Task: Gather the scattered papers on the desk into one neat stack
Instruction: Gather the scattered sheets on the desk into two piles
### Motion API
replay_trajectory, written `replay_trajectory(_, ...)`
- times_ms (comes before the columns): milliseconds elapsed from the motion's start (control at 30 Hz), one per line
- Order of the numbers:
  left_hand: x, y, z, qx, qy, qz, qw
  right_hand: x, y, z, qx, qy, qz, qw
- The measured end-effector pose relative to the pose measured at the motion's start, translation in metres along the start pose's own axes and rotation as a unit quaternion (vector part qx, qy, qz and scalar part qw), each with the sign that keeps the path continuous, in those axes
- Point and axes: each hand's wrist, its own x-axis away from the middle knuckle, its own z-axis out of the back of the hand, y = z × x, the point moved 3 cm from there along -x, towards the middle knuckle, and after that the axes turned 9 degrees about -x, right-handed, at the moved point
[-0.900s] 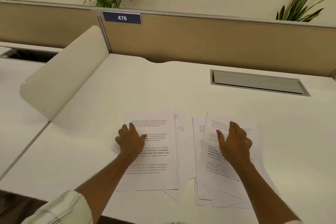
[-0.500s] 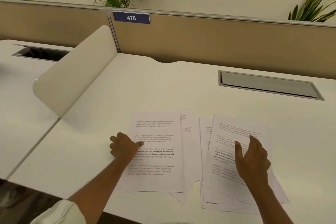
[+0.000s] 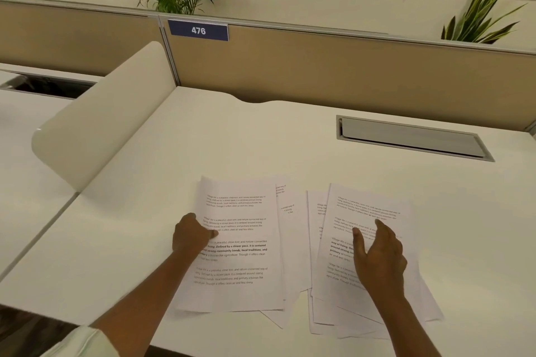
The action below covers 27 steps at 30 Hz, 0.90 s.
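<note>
On the white desk (image 3: 290,139), the left hand (image 3: 191,236) has slid to the left edge of the left pile of white printed sheets (image 3: 240,243), thumb pinching it; the right hand (image 3: 377,255) has lifted, fingers loose, over the right fanned pile (image 3: 362,211). Merging seems imminent.

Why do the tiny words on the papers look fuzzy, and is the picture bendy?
In the head view, small print on the left pile blurs, only bold lines read; the right hand looks slightly smeared; the wide lens bows the partition; warm light leaves soft shadows.
</note>
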Motion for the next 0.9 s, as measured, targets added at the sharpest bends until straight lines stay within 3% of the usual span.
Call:
replay_trajectory(200,-0.006,-0.002,0.007,0.052,-0.011,-0.135,0.989,-0.007,0.04,0.021,0.052,0.002,-0.13,0.99)
replay_trajectory(400,0.008,0.001,0.03,0.195,-0.043,-0.146,0.969,-0.01,0.066,0.031,0.101,-0.026,-0.226,0.968)
replay_trajectory(533,0.008,-0.003,0.042,0.252,-0.041,-0.14,0.957,-0.011,0.072,0.026,0.071,-0.057,-0.27,0.958)
replay_trajectory(667,0.0,-0.013,0.048,0.322,-0.05,-0.126,0.937,-0.013,0.071,0.026,0.081,-0.05,-0.279,0.955)
replay_trajectory(900,0.003,-0.015,0.041,0.363,-0.071,-0.127,0.92,-0.009,0.067,0.025,0.038,0.019,-0.208,0.977)
